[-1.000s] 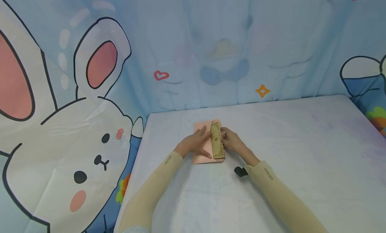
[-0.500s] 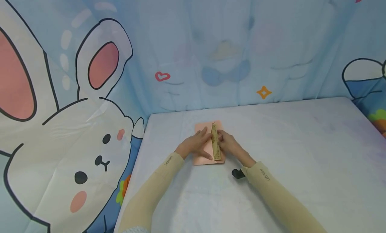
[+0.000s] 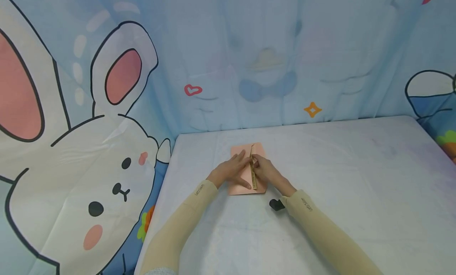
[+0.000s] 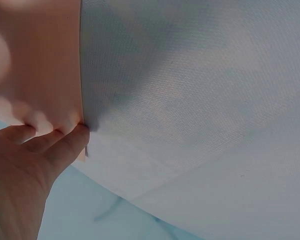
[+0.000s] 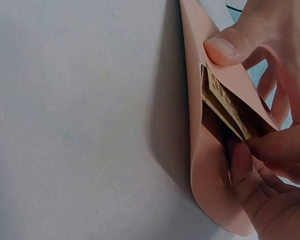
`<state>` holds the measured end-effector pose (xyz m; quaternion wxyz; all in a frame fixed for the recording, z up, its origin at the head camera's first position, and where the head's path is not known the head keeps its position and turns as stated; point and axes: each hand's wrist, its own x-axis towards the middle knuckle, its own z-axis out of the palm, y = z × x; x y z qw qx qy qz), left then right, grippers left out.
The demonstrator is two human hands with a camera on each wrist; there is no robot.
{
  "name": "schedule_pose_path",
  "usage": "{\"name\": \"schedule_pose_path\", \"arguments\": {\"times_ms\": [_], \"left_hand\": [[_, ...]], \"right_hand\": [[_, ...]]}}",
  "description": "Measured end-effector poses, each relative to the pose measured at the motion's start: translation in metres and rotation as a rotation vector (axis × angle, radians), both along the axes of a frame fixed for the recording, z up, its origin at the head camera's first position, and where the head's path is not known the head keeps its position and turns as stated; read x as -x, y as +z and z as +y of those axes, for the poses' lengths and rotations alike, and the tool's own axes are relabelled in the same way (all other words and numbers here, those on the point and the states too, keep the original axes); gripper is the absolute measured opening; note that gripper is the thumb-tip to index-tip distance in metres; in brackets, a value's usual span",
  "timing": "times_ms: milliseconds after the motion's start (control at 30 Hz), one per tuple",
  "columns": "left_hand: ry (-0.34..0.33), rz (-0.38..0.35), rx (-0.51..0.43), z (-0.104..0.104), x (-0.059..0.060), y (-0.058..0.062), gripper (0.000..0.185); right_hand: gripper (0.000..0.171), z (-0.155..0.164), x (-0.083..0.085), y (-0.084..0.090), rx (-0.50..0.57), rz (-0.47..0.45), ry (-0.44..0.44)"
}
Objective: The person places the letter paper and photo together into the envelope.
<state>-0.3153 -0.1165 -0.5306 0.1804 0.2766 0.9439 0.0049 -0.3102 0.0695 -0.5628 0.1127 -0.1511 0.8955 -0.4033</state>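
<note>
A flat pink envelope-like sleeve (image 3: 258,148) lies on the white-covered table. A slim gold box with a printed pattern (image 3: 254,183) is mostly inside its opening, with a narrow strip showing. My left hand (image 3: 230,170) rests on the sleeve's left part, fingers spread. In the left wrist view, its fingertips lie at the sleeve's edge. My right hand (image 3: 268,171) reaches in from the right. Up close in the right wrist view, its thumb and finger pinch the edge of the gold box (image 5: 226,100) between the sleeve's parted layers. The sleeve's wall (image 5: 202,170) bulges there.
A small black object (image 3: 276,205) shows beside the right cuff. White cloth (image 3: 338,168) covers the table, and its far edge meets a blue cartoon curtain (image 3: 213,49). A large rabbit print (image 3: 117,164) fills the left side.
The gold box has slid leftward into the pink sleeve, its visible part shrinking from a wide panel to a thin strip. The right hand has moved left with it; the left hand stays put.
</note>
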Motion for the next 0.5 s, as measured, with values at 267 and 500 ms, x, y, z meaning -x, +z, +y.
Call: {"name": "schedule_pose_path", "arguments": {"times_ms": [267,500], "left_hand": [[0.004,-0.024,0.005,0.001,0.001,-0.004,0.117],[0.021,-0.049,0.027,0.003,-0.003,-0.004,0.111]], "right_hand": [[0.057,0.003,-0.001,-0.003,-0.008,0.041,0.011],[0.059,0.013,-0.008,-0.003,-0.013,-0.035,0.016]]}}
